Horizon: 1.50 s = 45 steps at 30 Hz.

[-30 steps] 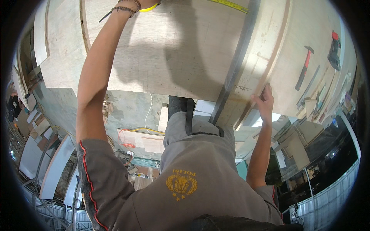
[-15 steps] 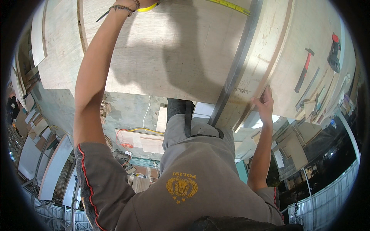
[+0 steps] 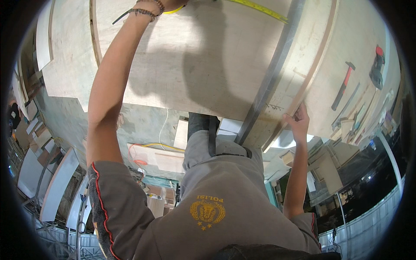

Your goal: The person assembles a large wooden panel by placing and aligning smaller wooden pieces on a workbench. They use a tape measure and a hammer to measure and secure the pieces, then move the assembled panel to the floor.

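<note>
My left hand (image 3: 171,2) is at the top edge of the view, mostly cut off, closed over a yellow part of a tape measure (image 3: 174,10); its fingertips are out of sight. The tape's yellow blade (image 3: 260,11) lies across a large pale plywood sheet (image 3: 173,82) and ends at a dark grey straight bar (image 3: 269,76). A long wooden board (image 3: 289,71) with a raised edge strip runs beside the bar. Around the near end of that strip my right hand (image 3: 299,120) is closed, thumb on the left side and fingers on the right.
Right of the board lie a red-and-black hammer (image 3: 343,86), a red-and-black tool (image 3: 377,68) and several thin wood offcuts (image 3: 357,110). Below the sheet's near edge are a yellow cord (image 3: 162,146) and a plywood piece (image 3: 156,158). Curved-looking panels (image 3: 60,184) lean at the left.
The view has shifted slightly, so the sheet, bar and hammer sit a little lower and further right. My left hand is slightly higher and further right; my right hand keeps its grip.
</note>
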Tool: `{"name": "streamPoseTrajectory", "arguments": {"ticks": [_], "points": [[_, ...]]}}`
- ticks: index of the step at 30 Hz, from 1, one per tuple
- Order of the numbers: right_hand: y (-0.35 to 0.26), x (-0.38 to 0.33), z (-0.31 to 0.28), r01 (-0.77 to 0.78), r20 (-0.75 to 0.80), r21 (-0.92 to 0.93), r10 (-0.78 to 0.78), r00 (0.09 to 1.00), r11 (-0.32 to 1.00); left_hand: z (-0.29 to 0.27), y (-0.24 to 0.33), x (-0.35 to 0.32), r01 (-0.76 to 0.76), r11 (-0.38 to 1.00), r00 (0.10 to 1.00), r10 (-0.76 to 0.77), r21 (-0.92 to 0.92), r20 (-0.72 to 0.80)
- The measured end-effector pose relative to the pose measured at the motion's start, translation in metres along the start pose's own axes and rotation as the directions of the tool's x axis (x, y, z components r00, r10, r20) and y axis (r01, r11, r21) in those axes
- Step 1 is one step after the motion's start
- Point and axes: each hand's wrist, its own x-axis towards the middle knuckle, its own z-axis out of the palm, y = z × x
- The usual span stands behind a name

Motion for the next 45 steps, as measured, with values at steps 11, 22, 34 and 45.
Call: {"name": "streamPoseTrajectory", "arguments": {"ticks": [11,22,34,45], "points": [[0.015,0.002,-0.005,0.011,-0.021,0.062,-0.009,1.0,0.998,0.0,0.004,-0.001,-0.084,0.996,0.996,0.084,0.012,-0.029],[0.008,0.001,-0.003,-0.024,-0.025,0.031,0.025,0.999,0.999,0.009,-0.004,-0.002,-0.031,0.999,0.998,0.033,0.034,-0.059],[-0.002,-0.001,-0.001,0.008,0.019,-0.019,-0.007,1.0,1.0,0.0,0.009,-0.011,-0.045,0.999,0.995,0.044,-0.006,-0.094],[-0.003,0.001,-0.004,0.0,0.066,-0.036,0.003,0.998,0.999,0.008,0.0,0.0,0.007,0.999,1.0,-0.007,0.054,0.004]]}}
